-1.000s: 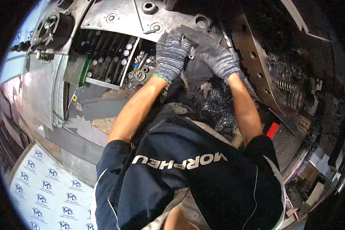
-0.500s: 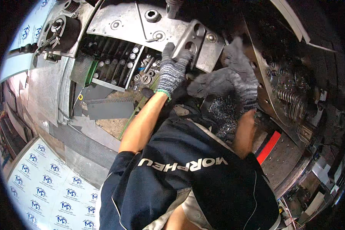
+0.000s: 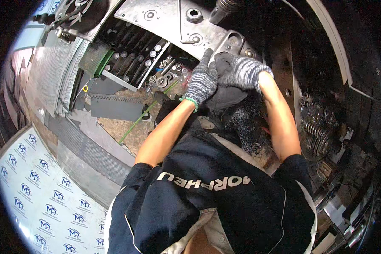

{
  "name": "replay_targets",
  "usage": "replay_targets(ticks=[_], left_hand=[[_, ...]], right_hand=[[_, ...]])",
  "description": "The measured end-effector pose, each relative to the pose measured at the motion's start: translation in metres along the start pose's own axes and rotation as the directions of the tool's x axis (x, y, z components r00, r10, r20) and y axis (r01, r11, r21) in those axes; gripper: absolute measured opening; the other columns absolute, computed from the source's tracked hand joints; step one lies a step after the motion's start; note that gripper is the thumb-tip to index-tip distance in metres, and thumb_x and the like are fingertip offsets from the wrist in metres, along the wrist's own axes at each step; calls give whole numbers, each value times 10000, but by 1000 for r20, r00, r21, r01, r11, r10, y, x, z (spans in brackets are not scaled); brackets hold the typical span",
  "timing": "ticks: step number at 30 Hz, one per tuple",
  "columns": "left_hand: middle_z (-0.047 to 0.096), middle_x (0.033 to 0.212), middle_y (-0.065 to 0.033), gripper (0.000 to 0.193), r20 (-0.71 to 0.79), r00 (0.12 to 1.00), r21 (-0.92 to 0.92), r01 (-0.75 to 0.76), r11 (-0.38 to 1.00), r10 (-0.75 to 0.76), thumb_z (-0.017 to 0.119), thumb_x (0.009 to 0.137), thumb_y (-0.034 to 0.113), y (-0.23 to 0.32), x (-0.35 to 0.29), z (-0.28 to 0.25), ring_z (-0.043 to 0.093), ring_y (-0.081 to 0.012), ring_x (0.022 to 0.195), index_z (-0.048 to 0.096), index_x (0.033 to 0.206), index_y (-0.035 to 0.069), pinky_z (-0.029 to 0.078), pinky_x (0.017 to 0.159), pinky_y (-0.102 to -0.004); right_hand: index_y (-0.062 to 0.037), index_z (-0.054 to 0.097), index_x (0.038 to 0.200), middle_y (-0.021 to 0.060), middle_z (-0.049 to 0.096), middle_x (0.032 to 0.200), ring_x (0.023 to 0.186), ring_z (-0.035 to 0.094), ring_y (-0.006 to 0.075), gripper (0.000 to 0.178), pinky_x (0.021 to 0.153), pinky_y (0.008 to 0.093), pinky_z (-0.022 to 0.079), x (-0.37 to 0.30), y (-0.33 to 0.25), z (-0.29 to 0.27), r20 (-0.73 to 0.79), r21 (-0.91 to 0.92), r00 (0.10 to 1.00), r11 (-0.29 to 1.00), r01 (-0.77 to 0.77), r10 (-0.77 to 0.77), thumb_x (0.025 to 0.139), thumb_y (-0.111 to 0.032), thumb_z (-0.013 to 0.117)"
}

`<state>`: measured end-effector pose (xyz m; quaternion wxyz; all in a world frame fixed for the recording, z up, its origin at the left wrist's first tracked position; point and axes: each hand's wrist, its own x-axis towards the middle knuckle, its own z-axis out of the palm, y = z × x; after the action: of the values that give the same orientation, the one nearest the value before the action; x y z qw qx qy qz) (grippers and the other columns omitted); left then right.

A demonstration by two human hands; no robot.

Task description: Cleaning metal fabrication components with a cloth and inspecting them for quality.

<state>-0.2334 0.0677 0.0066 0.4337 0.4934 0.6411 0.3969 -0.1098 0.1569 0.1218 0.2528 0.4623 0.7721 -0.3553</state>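
A metal block [image 3: 234, 39] with round recesses lies at an angle on the machine's bright metal plate [image 3: 165, 19]. My left hand [image 3: 201, 80], in a grey-and-white knit glove with a green cuff, grips the block's near left side. In a matching glove, my right hand [image 3: 244, 70] presses a dark grey rag [image 3: 228, 97] against the block's near end. The rag hangs below that hand, and the right fingertips are partly hidden in its folds.
A hex key [image 3: 182, 25] and a threaded ring [image 3: 194, 15] rest on the plate. Left of my hands is a compartmented tray [image 3: 133, 59] of cylindrical parts, with loose bolts and washers [image 3: 163, 78] beside it. Dark metal shavings [image 3: 245, 122] lie below the rag; a coil spring [image 3: 315, 131] is at right.
My right hand has swung up and left with the rag, from beside the block onto its near end. My left hand stays at the block. The whole view has shifted slightly.
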Motion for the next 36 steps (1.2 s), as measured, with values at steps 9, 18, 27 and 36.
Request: replay_targets(ticks=[9,18,27,36], left_hand=[[558,1266,-274,470,20,993,-55,120,991,-119,505,934,240,21,6,-11,536,-390,1195,484,1337,-1,412,1018,-409],[650,1114,-208,510,51,996,256,51,965,-66,537,907,419,44,29,-40,641,-346,989,511,1344,156,500,856,-448],[327,1473,-237,678,-89,905,863,-138,486,416,732,715,493,21,156,-67,294,-490,1343,565,1246,106,228,1089,-612],[640,1168,-172,587,126,989,-55,-73,996,80,656,845,454,58,101,-126,615,-310,1073,537,1278,75,462,957,-439]], right_hand=[[-103,516,1297,211,623,1170,1012,624,388,640,875,450,509,-34,-46,-50,13,-336,991,934,-120,132,763,-430,647],[-61,395,1409,163,501,1383,1230,529,268,767,1046,346,416,-69,25,9,-526,177,849,982,59,44,751,-169,774],[4,420,1389,144,491,1380,1245,494,236,635,1068,361,383,-112,16,97,-768,390,615,891,230,177,829,-116,696],[1,456,1362,153,555,1312,1190,545,229,579,1029,348,419,-112,-37,106,-774,518,612,716,468,160,848,-141,682]])
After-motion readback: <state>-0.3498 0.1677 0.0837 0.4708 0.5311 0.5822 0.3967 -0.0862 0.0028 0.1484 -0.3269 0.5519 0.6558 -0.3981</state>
